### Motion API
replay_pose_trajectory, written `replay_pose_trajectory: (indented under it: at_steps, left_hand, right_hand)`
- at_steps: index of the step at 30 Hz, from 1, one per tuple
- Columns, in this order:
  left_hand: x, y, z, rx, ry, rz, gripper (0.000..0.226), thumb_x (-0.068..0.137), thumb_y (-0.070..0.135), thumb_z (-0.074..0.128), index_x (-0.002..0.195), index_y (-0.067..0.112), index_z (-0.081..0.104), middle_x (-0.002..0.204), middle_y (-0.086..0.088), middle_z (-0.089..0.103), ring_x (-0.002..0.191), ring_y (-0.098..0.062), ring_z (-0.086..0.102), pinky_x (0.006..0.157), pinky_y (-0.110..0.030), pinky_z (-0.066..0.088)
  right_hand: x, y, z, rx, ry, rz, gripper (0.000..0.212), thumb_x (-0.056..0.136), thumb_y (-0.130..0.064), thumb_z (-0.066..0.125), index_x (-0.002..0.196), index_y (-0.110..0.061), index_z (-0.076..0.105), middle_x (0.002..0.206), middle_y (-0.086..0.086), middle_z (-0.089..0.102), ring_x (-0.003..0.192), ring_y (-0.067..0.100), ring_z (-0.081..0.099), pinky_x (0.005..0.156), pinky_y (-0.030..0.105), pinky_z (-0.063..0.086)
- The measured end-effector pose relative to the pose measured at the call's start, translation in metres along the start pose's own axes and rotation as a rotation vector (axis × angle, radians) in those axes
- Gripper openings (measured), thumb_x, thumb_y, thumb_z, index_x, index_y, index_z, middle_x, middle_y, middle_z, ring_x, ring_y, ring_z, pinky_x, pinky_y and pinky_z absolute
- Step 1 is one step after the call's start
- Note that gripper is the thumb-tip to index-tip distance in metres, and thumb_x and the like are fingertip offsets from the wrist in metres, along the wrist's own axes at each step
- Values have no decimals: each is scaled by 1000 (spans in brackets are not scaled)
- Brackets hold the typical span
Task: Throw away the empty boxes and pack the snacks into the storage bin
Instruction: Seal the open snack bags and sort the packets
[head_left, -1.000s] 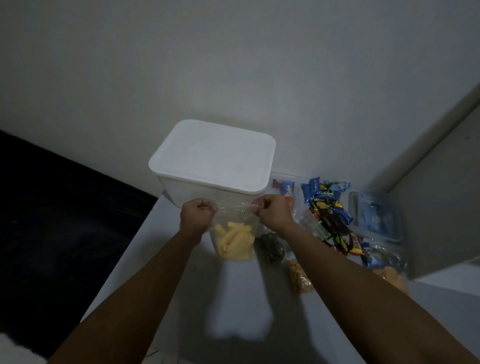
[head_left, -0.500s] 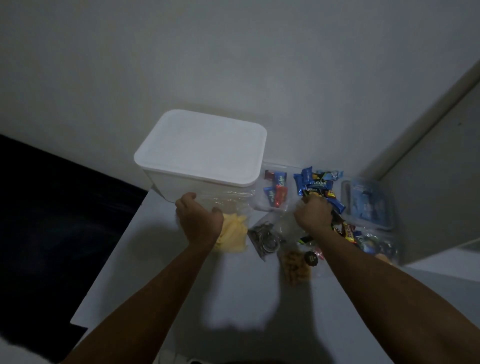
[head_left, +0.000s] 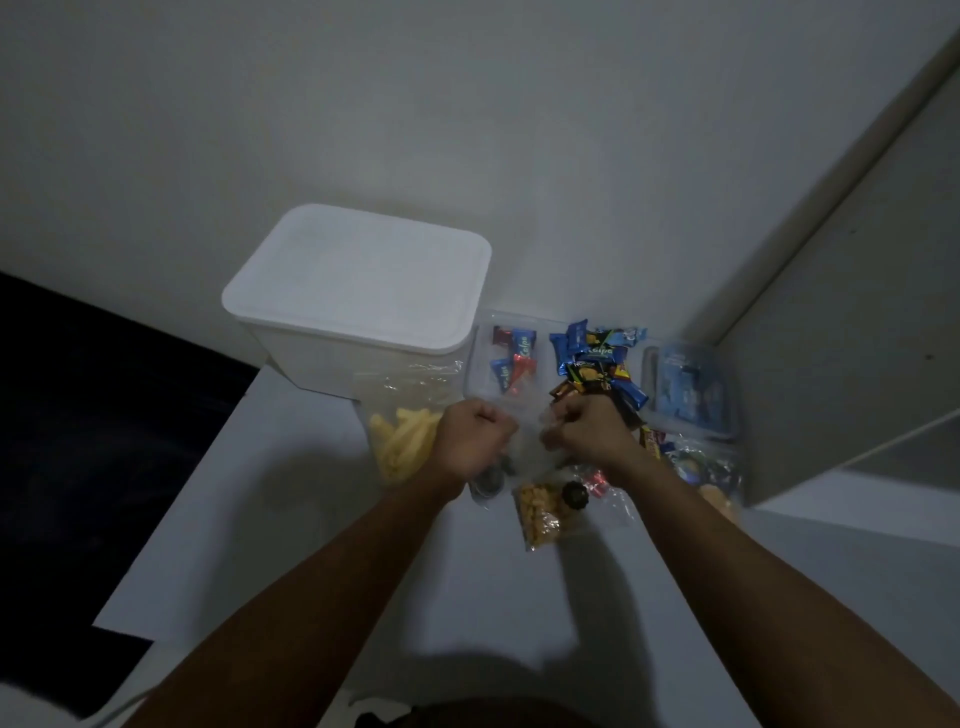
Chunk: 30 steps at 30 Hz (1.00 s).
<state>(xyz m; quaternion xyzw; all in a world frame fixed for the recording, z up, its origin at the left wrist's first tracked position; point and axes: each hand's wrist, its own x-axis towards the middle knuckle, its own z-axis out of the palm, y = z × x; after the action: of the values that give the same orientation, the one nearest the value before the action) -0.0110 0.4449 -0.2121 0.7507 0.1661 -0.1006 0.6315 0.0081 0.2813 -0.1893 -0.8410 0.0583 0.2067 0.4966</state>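
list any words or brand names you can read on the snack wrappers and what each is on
"Calpo" or something close: blue and red wrapper in the clear tray, blurred, so unsure.
Similar white script: blue wrapper in the loose pile, blurred.
Blue pack at right: print unreadable.
Other wrappers: too small or dark.

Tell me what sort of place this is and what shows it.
Probably a dim room in a home, at a table set into a wall corner. A lidded white storage bin stands on the white table, with loose wrapped snacks and a clear bag of yellow snack sticks.
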Motion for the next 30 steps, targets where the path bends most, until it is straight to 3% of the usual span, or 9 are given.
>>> replay_pose_trajectory:
  at_steps: [5,10,12,15,19,23,26,28,30]
  left_hand:
    - [-16,6,15,-77,-33,-134,22,87,29,67,76,11,62,69,-8,66,65,-20,63,55,-27,53]
    - [-28,18,16,-179,-68,-247,10,92,1,52,83,3,56,77,-16,61,70,-25,63,63,-34,58]
    - [-33,23,17,-182,-72,-270,11,95,2,49,85,2,54,74,-16,58,67,-24,60,68,-36,56]
    - [-34,17,17,-71,16,-152,15,90,6,58,75,4,58,69,-15,59,60,-23,60,53,-28,54]
    - [-35,17,13,-15,88,-6,17,85,5,60,68,3,61,62,-14,59,55,-23,57,54,-32,51]
    - [-38,26,12,-7,238,179,4,86,7,61,90,5,62,82,-8,61,71,-19,58,59,-28,50]
    - [-35,37,6,36,189,267,36,83,3,65,117,14,59,111,1,59,98,-17,57,76,-29,53]
    - [-34,46,0,53,139,333,28,85,6,66,111,13,66,106,1,65,100,-16,61,83,-31,54]
    - [-35,56,-2,47,135,380,13,85,7,67,96,11,71,92,-1,70,89,-12,65,78,-22,53]
  right_hand:
    - [-29,1,11,11,-56,-113,15,80,-6,73,94,-2,70,86,13,67,79,23,65,70,39,58]
    - [-36,11,8,93,-77,-93,8,87,-9,66,94,-6,70,88,11,70,80,20,68,67,32,58]
    - [-34,15,6,63,-47,-110,9,89,-5,62,88,-6,70,83,9,69,73,16,67,63,29,57]
    - [-28,18,4,-116,120,-160,11,89,-9,62,83,-10,71,83,6,71,73,15,67,69,35,59]
    - [-25,12,-5,-278,325,-285,14,89,-15,61,81,-13,72,80,1,71,73,11,64,66,25,54]
    - [-25,-4,-17,-312,220,-332,13,92,-15,60,92,-13,73,87,-1,70,73,1,59,65,16,47]
    - [-28,-21,-31,-307,174,-368,16,94,-21,59,96,-15,73,89,1,71,80,9,63,75,29,53]
    - [-31,-33,-42,-291,139,-386,17,94,-23,59,96,-14,73,88,0,70,82,13,64,77,31,52]
    - [-32,-43,-52,-286,118,-401,16,93,-21,60,92,-13,73,88,4,70,84,17,63,77,33,50]
